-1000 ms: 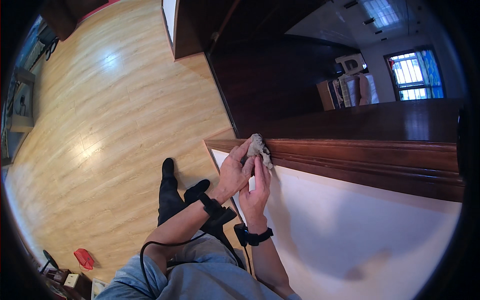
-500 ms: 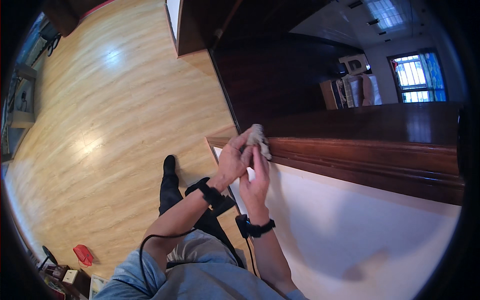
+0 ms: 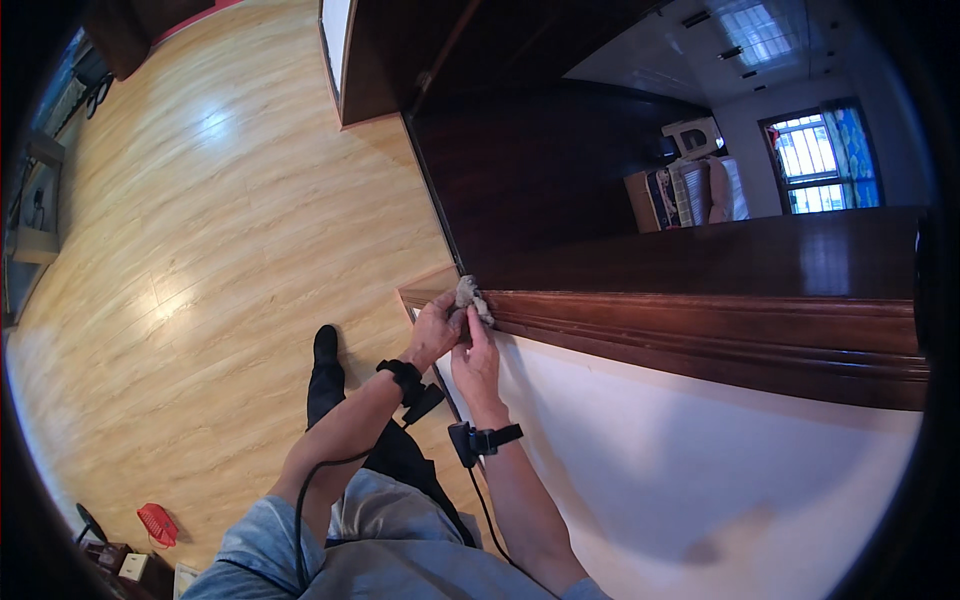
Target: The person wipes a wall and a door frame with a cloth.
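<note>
A crumpled grey rag (image 3: 468,293) is pinched against the left end of the dark brown door-frame moulding (image 3: 700,335). My left hand (image 3: 432,334) comes at it from the left, its fingers closed on the cloth near the frame's corner. Close beside it, my right hand (image 3: 478,368) has its fingers extended up to the rag's lower edge and presses on it. Part of the cloth is hidden behind the fingers. Black straps with small dark devices and cables sit on both wrists.
White wall (image 3: 700,480) runs below the moulding. Past the doorway are a dark floor (image 3: 540,180), stacked items (image 3: 690,190) and a barred window (image 3: 810,160). Light wood floor (image 3: 230,250) spreads to the left, with a red basket (image 3: 157,524) at lower left.
Both hands and the rag have shifted left along the moulding, closer to its end corner. The whole view has also moved slightly. Both hands stay on the rag.
</note>
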A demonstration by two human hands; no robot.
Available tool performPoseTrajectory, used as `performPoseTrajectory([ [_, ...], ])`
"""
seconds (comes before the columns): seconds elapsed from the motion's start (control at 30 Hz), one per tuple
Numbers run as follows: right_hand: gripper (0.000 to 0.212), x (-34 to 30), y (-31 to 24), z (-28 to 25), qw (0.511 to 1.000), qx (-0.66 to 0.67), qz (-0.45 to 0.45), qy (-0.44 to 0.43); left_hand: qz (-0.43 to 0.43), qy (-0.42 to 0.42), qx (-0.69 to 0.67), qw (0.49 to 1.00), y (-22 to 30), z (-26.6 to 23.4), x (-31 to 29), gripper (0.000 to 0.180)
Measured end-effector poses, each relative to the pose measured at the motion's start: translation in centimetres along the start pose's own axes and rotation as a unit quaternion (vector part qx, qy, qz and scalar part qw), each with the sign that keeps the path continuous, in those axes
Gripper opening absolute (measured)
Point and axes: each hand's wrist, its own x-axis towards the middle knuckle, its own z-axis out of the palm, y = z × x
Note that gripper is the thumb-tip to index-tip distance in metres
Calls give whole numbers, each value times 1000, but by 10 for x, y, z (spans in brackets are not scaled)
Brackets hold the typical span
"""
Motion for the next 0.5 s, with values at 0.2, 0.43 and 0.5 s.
performPoseTrajectory([
  [0.2,60,-26,-62,-72,986,81,-103,102,129,-3,82,988,122,12,-38,47],
  [0.43,60,-25,-54,-55,990,85,-72,84,244,15,122,962,90,0,-21,50],
  [0.5,63,-23,-29,-32,992,113,-30,53,105,-19,200,974,60,-9,-17,50],
])
